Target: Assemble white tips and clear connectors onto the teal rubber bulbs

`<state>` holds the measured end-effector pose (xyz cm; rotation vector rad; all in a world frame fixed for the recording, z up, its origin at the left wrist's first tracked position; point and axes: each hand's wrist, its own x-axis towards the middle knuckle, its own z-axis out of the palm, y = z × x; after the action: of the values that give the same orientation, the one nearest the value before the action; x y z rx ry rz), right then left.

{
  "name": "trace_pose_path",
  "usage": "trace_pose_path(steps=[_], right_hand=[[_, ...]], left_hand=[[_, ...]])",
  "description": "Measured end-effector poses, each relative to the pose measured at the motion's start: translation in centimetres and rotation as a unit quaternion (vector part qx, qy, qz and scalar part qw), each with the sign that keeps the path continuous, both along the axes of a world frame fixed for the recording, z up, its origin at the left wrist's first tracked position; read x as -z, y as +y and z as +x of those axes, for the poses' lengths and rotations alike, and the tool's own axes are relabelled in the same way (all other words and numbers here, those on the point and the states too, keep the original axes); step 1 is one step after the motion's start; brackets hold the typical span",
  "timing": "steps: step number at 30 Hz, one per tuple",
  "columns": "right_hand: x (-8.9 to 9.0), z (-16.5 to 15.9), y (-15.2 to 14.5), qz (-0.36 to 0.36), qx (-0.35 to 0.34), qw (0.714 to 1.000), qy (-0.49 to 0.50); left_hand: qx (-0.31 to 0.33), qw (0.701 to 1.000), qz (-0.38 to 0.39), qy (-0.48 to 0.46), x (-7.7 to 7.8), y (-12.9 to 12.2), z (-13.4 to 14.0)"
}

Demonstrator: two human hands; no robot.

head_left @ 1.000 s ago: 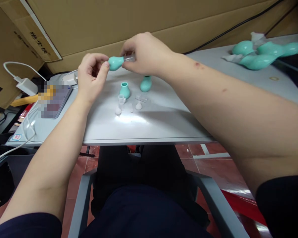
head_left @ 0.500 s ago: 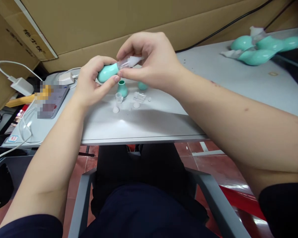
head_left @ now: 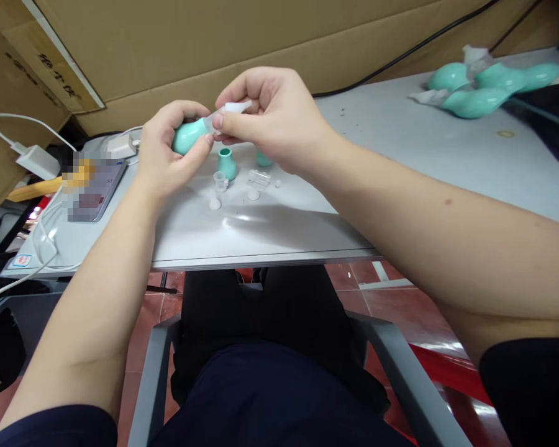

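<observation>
My left hand (head_left: pixel 161 146) is closed around a teal rubber bulb (head_left: pixel 189 136) of what looks like a nasal aspirator. At the bulb's mouth sits a clear nozzle with a white tip (head_left: pixel 236 107), pinched between the thumb and fingers of my right hand (head_left: pixel 270 115). Below the hands, a small teal bulb (head_left: pixel 227 166) stands upright with its opening up. Another teal bulb (head_left: pixel 263 158) is partly hidden behind my right hand. Clear plastic parts (head_left: pixel 259 179), a clear cup-like piece (head_left: pixel 220 182) and white round pieces (head_left: pixel 215 203) lie in front of them.
Several wrapped teal bulbs (head_left: pixel 477 99) lie at the table's back right, beside a dark flat object (head_left: pixel 545 127). On the left are a phone (head_left: pixel 103 189), white chargers (head_left: pixel 36 161) and cables. Cardboard (head_left: pixel 190 43) walls the back. A tan ring (head_left: pixel 506 133) lies on the right.
Both hands have shifted slightly left within the view, together with the bulb. My right thumb now lies over the clear nozzle, where before it was lower, at the bulb's mouth.
</observation>
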<state>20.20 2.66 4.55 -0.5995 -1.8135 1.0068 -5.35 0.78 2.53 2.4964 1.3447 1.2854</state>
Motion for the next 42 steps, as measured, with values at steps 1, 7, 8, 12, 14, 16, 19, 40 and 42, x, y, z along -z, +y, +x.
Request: trace_pose_path(steps=[1,7,8,12,14,16,19,40,42], right_hand=[[0.0,0.0,-0.1,0.004,-0.001,1.000,-0.002],[0.7,0.1,-0.5,0.107,0.036,0.991,-0.076],[0.7,0.2,-0.5,0.100,0.033,0.991,-0.086],[0.4,0.6,-0.7,0.055,0.013,0.989,-0.136],[0.1,0.9,-0.8,0.048,0.003,0.991,-0.126],[-0.3,1.1,-0.8,0.035,-0.023,0.994,-0.106],[-0.8,1.4,-0.6,0.016,-0.071,0.993,-0.088],[0.6,1.0,1.5,-0.080,-0.166,0.983,0.023],[0.3,1.1,1.3,-0.079,-0.160,0.983,0.039]], left_hand=[[0.004,1.000,-0.005,0.009,-0.1,-0.1,0.0],[0.010,0.999,-0.039,0.033,-0.5,-1.4,1.0],[0.012,0.998,-0.053,0.034,-0.6,-1.7,1.2],[0.013,0.997,-0.077,0.024,-0.9,-2.6,1.8],[0.010,0.997,-0.072,0.017,-0.9,-2.7,2.0],[0.013,0.997,-0.077,0.011,-1.0,-2.8,2.0],[0.038,0.994,-0.099,-0.006,-0.9,-2.7,2.1],[0.156,0.955,-0.189,-0.165,-0.1,-0.9,1.7],[0.170,0.946,-0.197,-0.192,-0.3,-1.1,1.5]])
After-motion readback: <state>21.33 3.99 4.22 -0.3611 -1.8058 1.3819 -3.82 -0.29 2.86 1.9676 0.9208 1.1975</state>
